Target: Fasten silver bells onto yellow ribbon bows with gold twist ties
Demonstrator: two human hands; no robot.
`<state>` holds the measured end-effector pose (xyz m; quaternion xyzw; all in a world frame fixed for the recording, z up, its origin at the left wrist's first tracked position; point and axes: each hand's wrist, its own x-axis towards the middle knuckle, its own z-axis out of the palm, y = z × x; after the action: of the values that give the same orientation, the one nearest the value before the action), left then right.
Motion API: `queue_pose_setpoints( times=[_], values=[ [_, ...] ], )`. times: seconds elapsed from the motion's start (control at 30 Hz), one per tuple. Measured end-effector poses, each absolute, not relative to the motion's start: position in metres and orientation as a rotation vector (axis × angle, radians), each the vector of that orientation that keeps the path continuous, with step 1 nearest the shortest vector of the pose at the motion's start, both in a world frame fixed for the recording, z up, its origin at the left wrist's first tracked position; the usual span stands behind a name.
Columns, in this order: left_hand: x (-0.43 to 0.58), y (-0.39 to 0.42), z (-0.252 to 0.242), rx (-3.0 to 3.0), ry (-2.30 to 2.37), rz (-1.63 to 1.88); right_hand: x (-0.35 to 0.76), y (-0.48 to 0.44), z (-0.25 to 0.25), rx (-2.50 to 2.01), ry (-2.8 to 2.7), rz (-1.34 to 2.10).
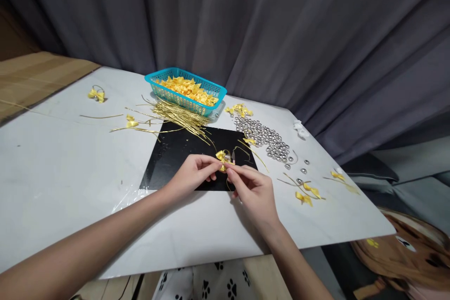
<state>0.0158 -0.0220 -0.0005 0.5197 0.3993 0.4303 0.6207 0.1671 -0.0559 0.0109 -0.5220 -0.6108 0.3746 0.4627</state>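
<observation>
Over a black mat [172, 159], my left hand [197, 171] pinches the left side of a small yellow ribbon bow [221, 155]. My right hand [253, 190] closes its thumb and fingers on the same bow from the right. A silvery bell-like piece [227, 157] and a bit of gold wire show at the bow, just above the fingertips. How the wire runs between the fingers is hidden. On the mat right of the hands lie loose bent gold wires [242, 152].
A teal basket [221, 91] full of yellow bows stands at the back, gold wire stems [183, 117] in front of it. Many silvery pieces [267, 138] are spread to the right. Wired bows [304, 194] lie at right, another bow [96, 94] at far left. Grey curtains [211, 18] hang behind.
</observation>
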Motion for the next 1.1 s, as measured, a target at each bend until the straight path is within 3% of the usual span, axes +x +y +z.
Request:
queue_pose_setpoints(
  times=[0.23, 0.47, 0.9, 1.1],
  values=[
    [0.015, -0.022, 0.000, 1.224, 0.916, 0.978, 0.169, -0.054, 0.016, -1.296, -1.446, 1.055],
    [0.016, -0.022, -0.001, 1.254, 0.895, 0.947, 0.178, -0.056, 0.028, -1.312, -1.416, 0.957],
    [0.016, -0.019, -0.007, 1.209, 0.980, 0.956, 0.200, -0.082, 0.073, -0.742, -1.255, 0.958],
    [0.016, -0.020, -0.005, 1.214, 0.988, 0.924, 0.217, -0.088, 0.098, -0.698, -1.206, 0.970]
  ],
)
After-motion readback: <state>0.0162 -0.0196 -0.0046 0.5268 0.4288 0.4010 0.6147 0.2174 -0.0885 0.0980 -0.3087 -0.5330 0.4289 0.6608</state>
